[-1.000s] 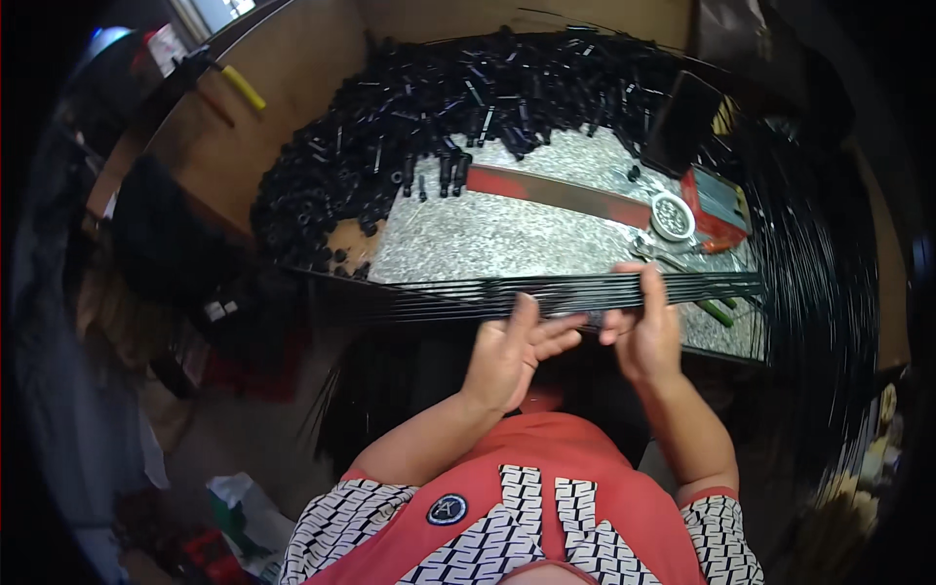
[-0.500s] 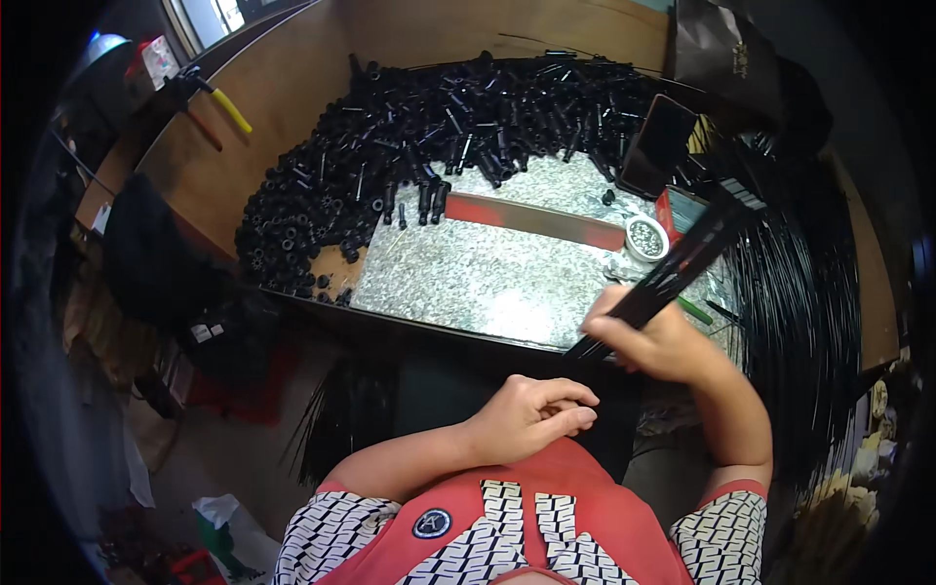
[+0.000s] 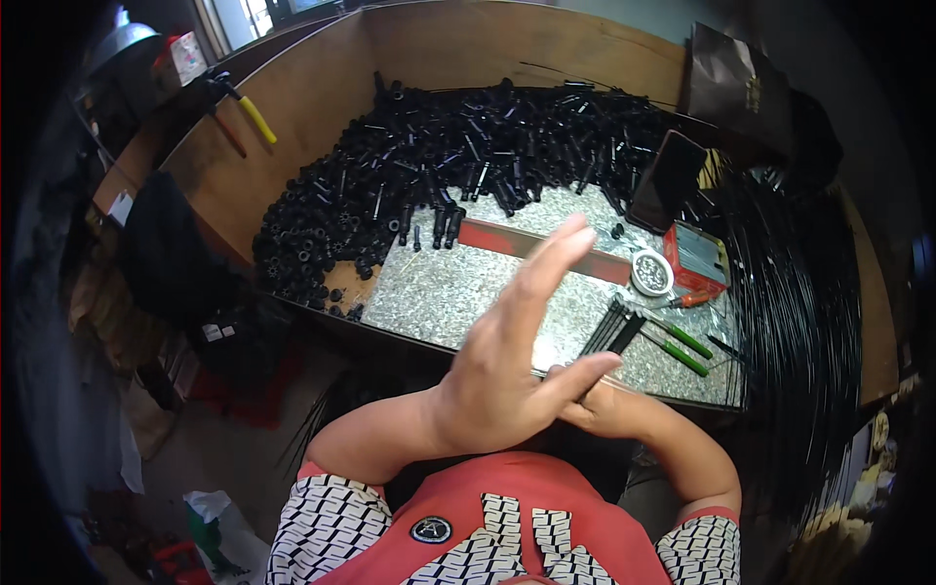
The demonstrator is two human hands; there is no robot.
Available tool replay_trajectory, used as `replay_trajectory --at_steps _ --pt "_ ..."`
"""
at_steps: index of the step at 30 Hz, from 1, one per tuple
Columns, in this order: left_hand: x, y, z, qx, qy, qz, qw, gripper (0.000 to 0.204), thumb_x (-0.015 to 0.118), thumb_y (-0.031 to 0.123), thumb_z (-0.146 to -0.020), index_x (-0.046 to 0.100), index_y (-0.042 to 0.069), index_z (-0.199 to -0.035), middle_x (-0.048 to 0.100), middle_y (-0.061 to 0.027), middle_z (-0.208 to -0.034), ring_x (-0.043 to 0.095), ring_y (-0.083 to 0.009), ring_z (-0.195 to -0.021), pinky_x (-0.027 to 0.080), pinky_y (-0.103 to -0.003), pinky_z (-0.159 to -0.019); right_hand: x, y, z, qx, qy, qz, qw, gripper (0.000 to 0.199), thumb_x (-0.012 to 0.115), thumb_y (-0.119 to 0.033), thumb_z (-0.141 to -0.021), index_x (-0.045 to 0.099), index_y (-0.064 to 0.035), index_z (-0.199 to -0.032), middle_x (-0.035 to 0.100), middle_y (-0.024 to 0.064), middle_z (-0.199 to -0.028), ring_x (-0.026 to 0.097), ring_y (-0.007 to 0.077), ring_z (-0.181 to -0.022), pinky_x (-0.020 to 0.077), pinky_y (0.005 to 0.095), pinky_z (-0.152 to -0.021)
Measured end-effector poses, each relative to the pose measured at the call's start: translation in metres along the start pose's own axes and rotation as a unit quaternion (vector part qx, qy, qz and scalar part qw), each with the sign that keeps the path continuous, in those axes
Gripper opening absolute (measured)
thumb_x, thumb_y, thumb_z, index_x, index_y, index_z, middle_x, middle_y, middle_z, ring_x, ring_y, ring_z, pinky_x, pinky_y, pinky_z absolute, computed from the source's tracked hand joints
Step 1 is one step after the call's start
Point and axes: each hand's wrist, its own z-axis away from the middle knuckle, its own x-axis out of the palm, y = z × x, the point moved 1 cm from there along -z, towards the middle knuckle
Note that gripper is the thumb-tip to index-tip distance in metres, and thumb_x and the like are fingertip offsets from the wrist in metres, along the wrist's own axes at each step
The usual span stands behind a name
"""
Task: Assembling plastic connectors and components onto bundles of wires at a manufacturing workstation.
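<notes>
My left hand (image 3: 507, 361) is raised over the table's front edge, fingers stretched upward and thumb out to the right, holding nothing visible. Behind its thumb, my right hand (image 3: 606, 408) is partly hidden, its fingers closed at the near end of a bundle of thin black rods (image 3: 616, 330). The rods point away from me over the speckled board (image 3: 419, 292). Just right of them lie pliers with green handles (image 3: 682, 353). A white round dish of small shiny pieces (image 3: 651, 272) stands beyond the bundle.
A large heap of black tubular parts (image 3: 458, 136) fills the back and left. A flat metal bar (image 3: 487, 235) crosses the board. A red-sided box (image 3: 697, 255) and a dark phone-like slab (image 3: 668, 180) stand at right, beside many long black rods (image 3: 799, 312).
My right hand has come down and left with the rods, which now sit lower on the board. My left hand has risen and its fingers have straightened. The green-handled pliers are more exposed.
</notes>
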Motion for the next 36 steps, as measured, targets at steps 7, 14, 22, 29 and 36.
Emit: replay_trajectory --at_steps 7,14,22,29,36 --pt "0.009 0.011 -0.007 -0.116 -0.116 0.103 0.981 0.075 0.066 0.000 -0.085 0.024 -0.002 -0.146 0.067 -0.0082 -0.069 0.065 -0.0088 -0.066 0.049 -0.022 -0.070 0.010 -0.007 0.013 0.068 -0.015 -0.085 0.994 0.028 0.064 -0.018 -0.089 0.060 -0.0030 -0.112 0.060 0.0140 -0.109 0.059 0.0259 -0.104 0.0474 0.0379 -0.083" --pt "0.019 0.013 0.000 -0.015 -0.041 0.093 0.995 0.068 0.071 0.000 -0.080 0.034 -0.015 -0.135 0.067 -0.0223 -0.101 0.071 -0.0221 -0.073 0.056 -0.029 -0.066 0.010 -0.003 -0.003 -0.137 0.106 -0.327 0.929 0.034 0.055 -0.028 -0.093 0.059 0.0013 -0.109 0.060 0.0156 -0.110 0.058 0.0255 -0.103 0.0448 0.0384 -0.088" --pt "0.027 0.001 0.014 0.089 -0.020 0.158 0.983 0.084 0.070 0.031 -0.082 0.026 -0.013 -0.138 0.033 -0.0332 -0.143 0.069 -0.0275 -0.081 0.055 -0.030 -0.063 0.031 0.019 0.003 -0.031 0.238 -0.104 0.965 0.027 0.052 -0.020 -0.095 0.060 0.0015 -0.109 0.065 0.0127 -0.098 0.062 0.0237 -0.091 0.0484 0.0362 -0.079" --pt "-0.040 -0.107 0.004 -0.038 0.149 -0.207 0.966 0.055 0.070 0.026 -0.086 0.046 -0.004 -0.126 0.056 -0.0177 -0.108 0.060 -0.0274 -0.092 0.051 -0.034 -0.078 0.032 0.020 -0.009 0.110 0.309 -0.154 0.932 0.014 0.061 -0.010 -0.091 0.065 0.0006 -0.083 0.066 0.0055 -0.073 0.060 0.0113 -0.064 0.0465 0.0258 -0.060" --pt "-0.152 -0.246 0.034 -0.264 0.122 -0.554 0.780 0.014 0.059 0.006 -0.085 0.062 0.001 -0.098 0.055 -0.0186 -0.103 0.056 -0.0370 -0.098 0.046 -0.044 -0.085 0.029 0.016 -0.012 0.110 0.286 -0.153 0.940 0.017 0.060 -0.014 -0.092 0.063 -0.0003 -0.082 0.065 0.0044 -0.073 0.059 0.0106 -0.067 0.0469 0.0259 -0.063"
